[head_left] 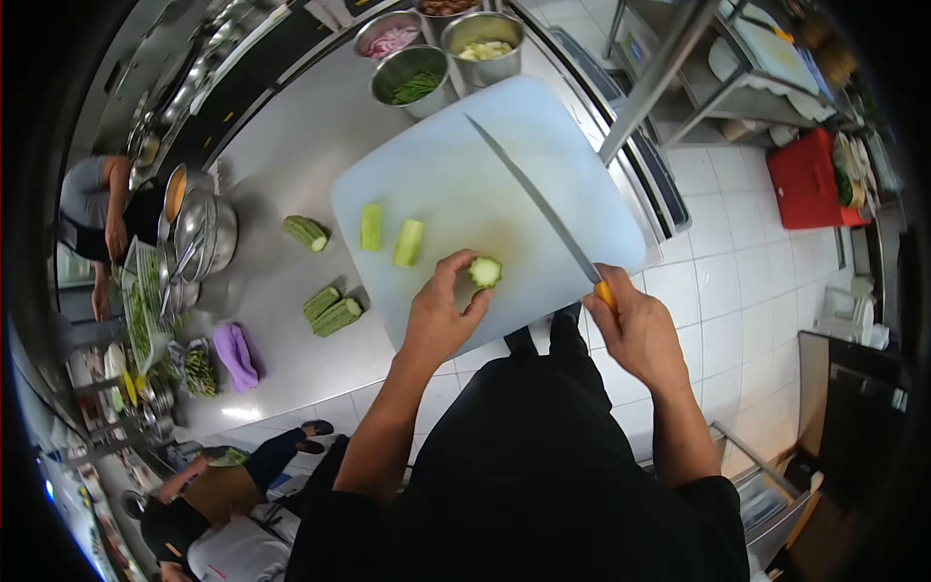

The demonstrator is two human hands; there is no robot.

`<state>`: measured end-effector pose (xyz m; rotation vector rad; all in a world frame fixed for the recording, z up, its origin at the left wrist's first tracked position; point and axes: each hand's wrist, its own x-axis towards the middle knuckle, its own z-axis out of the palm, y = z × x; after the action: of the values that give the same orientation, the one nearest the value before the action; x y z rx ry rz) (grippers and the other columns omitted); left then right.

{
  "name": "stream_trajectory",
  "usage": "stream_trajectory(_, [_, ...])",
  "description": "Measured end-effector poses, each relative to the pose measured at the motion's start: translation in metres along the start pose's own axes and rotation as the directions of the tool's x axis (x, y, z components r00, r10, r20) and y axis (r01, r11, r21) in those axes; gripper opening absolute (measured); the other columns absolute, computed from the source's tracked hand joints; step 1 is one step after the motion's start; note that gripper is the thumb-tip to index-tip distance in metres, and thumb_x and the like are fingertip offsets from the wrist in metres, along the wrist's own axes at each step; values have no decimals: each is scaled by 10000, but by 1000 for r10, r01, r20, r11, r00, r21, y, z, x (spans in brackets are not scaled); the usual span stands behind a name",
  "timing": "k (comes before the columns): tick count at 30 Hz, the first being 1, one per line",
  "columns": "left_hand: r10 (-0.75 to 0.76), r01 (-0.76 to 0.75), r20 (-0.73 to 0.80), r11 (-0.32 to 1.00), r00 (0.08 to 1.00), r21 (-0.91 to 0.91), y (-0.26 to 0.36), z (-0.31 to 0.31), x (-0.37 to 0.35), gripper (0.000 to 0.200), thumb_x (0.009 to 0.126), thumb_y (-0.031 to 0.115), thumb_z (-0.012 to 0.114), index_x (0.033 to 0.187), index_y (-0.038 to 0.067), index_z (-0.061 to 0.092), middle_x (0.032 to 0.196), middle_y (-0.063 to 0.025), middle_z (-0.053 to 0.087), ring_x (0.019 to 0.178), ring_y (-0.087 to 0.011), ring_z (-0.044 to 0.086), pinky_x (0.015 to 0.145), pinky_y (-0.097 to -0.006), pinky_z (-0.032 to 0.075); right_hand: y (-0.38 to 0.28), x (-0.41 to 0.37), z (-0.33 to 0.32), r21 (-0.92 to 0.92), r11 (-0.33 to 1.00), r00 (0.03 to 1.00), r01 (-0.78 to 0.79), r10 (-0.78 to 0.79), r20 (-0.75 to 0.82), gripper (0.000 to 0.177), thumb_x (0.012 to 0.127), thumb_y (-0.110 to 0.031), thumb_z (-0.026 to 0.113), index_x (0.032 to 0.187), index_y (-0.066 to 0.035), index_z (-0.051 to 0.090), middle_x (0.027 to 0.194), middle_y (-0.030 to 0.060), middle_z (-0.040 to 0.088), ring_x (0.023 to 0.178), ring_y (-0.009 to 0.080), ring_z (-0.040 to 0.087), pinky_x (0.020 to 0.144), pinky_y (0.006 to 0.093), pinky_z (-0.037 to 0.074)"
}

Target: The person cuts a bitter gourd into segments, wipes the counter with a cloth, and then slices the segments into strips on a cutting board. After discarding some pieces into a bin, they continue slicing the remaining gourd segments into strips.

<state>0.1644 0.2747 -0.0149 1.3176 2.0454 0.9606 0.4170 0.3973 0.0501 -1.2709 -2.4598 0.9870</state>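
My left hand (441,308) is at the near edge of a white cutting board (388,184), its thumb and forefinger round a green gourd piece (486,273) that stands with its pale cut face up. My right hand (635,325) is closed on the yellow handle of a long knife (533,194), whose blade points away over the board's right part. Two pale green peeled pieces, one (370,227) and another (408,242), lie on the board's left side. Ridged unpeeled pieces (333,311) rest on the steel counter left of the board, with another (306,233) farther back.
Metal bowls of green beans (414,87), sliced onion (391,41) and pale chunks (485,49) stand beyond the board. Steel bowls (208,233) and a purple cloth (236,356) are at left. Co-workers are at far left and lower left. A red box (803,184) sits right.
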Motion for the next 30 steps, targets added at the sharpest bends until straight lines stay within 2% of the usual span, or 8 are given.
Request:
stream_trajectory(3, [2, -2, 20, 1000, 1000, 18, 14, -5, 4, 613, 881, 121, 789, 1416, 102, 490, 1400, -167, 619, 1275, -344, 636, 1019, -438, 545, -6, -10, -1, 9, 1000, 997, -29, 28, 76, 368, 1020, -261, 637, 1309, -50, 551, 795, 231, 710, 755, 449, 698, 684, 522, 550])
stream_trajectory(6, [151, -155, -52, 984, 987, -87, 19, -10, 7, 661, 852, 85, 800, 1433, 108, 486, 1490, -195, 521, 1313, -360, 594, 1019, -457, 544, 12, -15, 16, -102, 991, 967, -86, 108, 231, 375, 1031, -305, 624, 1268, -23, 555, 789, 208, 729, 753, 424, 716, 686, 510, 562])
stream_trajectory(12, [274, -278, 55, 957, 960, 78, 32, -13, 30, 730, 831, 63, 797, 1466, 59, 437, 1514, -210, 465, 1333, -364, 553, 1030, -466, 529, 17, -7, 16, 1, 990, 966, -140, 137, 221, 342, 1022, -285, 628, 1257, -46, 561, 768, 214, 709, 737, 434, 702, 689, 523, 553])
stream_trajectory(18, [1, -3, 8, 944, 1000, 331, 33, 0, 51, 729, 865, 120, 782, 1496, 75, 420, 1376, -185, 600, 1269, -323, 606, 1008, -414, 523, 26, -3, 14, 96, 983, 969, -154, 132, 207, 401, 1003, -275, 667, 1309, -38, 562, 748, 235, 684, 726, 462, 678, 671, 520, 521])
stream_trajectory(21, [-107, 112, -34, 965, 994, 236, 29, -2, 39, 685, 877, 150, 776, 1472, 68, 447, 1381, -183, 595, 1127, -357, 661, 955, -435, 553, 31, -7, 8, 95, 980, 976, -175, 160, 149, 430, 995, -294, 683, 1321, -39, 569, 755, 234, 687, 736, 458, 679, 683, 514, 520])
stream_trajectory(24, [-127, 98, 95, 959, 987, 264, 61, -32, 27, 590, 881, 167, 777, 1411, 89, 529, 1333, -155, 629, 1084, -354, 679, 939, -435, 555, 31, -9, -7, 54, 989, 975, -141, 129, 178, 340, 1011, -289, 659, 1231, -38, 591, 767, 227, 701, 746, 442, 697, 709, 515, 538])
stream_trajectory(27, [-74, -55, 271, 897, 960, 439, 88, -50, 31, 499, 862, 166, 817, 1315, 94, 622, 1265, -106, 666, 1013, -246, 690, 797, -365, 569, 29, -10, -9, 73, 994, 978, -86, 71, 195, 347, 1007, -288, 666, 1236, -39, 592, 770, 228, 705, 747, 438, 700, 709, 511, 543])
stream_trajectory(30, [135, -225, 260, 908, 956, 355, 82, -36, 40, 465, 878, 163, 795, 1297, 87, 610, 1271, -134, 653, 1081, -339, 673, 855, -423, 577, 23, -8, -6, 75, 992, 976, -99, 82, 200, 356, 1002, -289, 673, 1242, -39, 592, 771, 222, 708, 742, 434, 703, 693, 505, 547])
